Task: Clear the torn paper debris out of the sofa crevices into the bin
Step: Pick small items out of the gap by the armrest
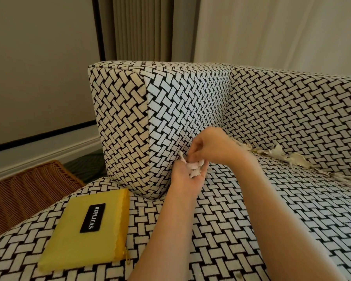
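Nearest on the seat (251,220) of the black-and-white woven-pattern sofa, at the lower left, lies a flat yellow pouch (85,230) with a black label reading REPLICAS and a zip along its right edge. Two bare forearms reach up from the bottom edge and meet over the seat, right at the foot of the armrest (150,118). The left hand (185,179) is turned palm up and loosely cupped, its fingers curled round a small heap of paper scraps (195,169) lying in the palm. The right hand (209,147) comes in from the right just above it, knuckles up, with its fingertips bunched together and pinching into the top of the same heap, close against the armrest's inner face. Further right, more torn paper (282,156) sits wedged in the crevice where the seat meets the backrest (292,108), a ragged pale line of pieces running from behind the right wrist out to the right edge of the view. On the floor to the left, beside the sofa, stands a wicker basket (28,185), well apart from both hands. Behind it run a pale skirting board (39,153) and a plain wall (39,57), and beyond the sofa hang a pleated beige curtain (142,27) and a white sheer curtain (272,27).
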`<act>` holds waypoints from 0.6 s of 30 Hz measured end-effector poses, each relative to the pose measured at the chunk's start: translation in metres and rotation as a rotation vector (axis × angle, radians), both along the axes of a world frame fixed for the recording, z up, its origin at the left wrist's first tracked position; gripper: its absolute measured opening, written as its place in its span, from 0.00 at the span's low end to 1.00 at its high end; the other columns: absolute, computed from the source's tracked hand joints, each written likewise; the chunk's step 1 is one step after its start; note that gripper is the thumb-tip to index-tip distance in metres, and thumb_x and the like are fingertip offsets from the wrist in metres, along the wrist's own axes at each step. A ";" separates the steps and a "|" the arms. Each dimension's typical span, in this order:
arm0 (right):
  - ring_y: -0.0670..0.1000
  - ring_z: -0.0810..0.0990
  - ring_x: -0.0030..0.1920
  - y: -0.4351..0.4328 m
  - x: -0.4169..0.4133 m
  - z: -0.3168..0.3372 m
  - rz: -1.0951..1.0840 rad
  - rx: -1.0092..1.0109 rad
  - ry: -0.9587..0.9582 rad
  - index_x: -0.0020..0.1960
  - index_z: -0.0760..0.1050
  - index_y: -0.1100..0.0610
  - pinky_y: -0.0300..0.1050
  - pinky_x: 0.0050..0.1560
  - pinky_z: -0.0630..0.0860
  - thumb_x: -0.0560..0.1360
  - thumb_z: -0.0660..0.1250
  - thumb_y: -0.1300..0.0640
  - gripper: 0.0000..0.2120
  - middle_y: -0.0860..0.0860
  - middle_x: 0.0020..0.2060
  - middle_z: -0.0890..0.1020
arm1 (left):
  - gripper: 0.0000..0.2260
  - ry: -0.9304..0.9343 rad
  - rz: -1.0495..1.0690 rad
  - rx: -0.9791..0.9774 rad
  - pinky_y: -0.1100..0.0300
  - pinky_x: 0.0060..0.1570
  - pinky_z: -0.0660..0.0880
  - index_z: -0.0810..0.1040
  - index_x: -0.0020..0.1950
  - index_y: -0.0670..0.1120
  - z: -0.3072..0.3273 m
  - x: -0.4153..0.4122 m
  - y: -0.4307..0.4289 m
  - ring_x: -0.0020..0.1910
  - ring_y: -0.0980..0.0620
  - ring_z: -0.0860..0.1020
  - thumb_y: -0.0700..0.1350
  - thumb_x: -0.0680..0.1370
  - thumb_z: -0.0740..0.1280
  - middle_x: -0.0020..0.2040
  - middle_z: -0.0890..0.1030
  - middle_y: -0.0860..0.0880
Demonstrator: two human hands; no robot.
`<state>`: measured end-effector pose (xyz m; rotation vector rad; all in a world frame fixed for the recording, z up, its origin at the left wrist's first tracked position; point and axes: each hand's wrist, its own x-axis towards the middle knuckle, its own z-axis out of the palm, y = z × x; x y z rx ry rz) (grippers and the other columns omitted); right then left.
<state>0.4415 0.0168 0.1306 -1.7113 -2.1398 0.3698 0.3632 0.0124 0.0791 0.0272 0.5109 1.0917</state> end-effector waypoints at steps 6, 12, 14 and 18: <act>0.46 0.81 0.40 -0.002 0.015 0.001 0.022 -0.089 0.347 0.42 0.79 0.54 0.38 0.45 0.80 0.71 0.67 0.68 0.09 0.49 0.40 0.83 | 0.15 0.121 -0.040 -0.072 0.70 0.16 0.63 0.69 0.35 0.41 -0.001 0.004 0.008 0.24 0.58 0.67 0.39 0.81 0.56 0.30 0.74 0.48; 0.44 0.75 0.40 0.006 0.050 -0.029 -0.204 -0.091 0.089 0.47 0.80 0.56 0.34 0.41 0.69 0.71 0.70 0.58 0.06 0.45 0.38 0.78 | 0.13 0.067 -0.004 -0.073 0.71 0.12 0.55 0.70 0.37 0.41 0.000 0.001 0.006 0.16 0.59 0.59 0.37 0.81 0.53 0.44 0.73 0.55; 0.46 0.75 0.42 0.010 0.049 -0.041 -0.232 -0.133 0.050 0.48 0.81 0.57 0.37 0.44 0.68 0.69 0.73 0.53 0.10 0.47 0.39 0.79 | 0.14 0.083 0.003 -0.075 0.71 0.12 0.53 0.69 0.36 0.41 0.002 -0.001 0.004 0.11 0.58 0.56 0.37 0.80 0.52 0.30 0.67 0.50; 0.47 0.76 0.40 0.017 0.044 -0.044 -0.261 -0.126 0.039 0.43 0.81 0.58 0.40 0.43 0.72 0.69 0.73 0.54 0.07 0.50 0.37 0.80 | 0.13 0.103 0.000 -0.064 0.71 0.12 0.52 0.71 0.38 0.40 0.001 -0.003 0.004 0.11 0.58 0.54 0.37 0.80 0.53 0.17 0.63 0.52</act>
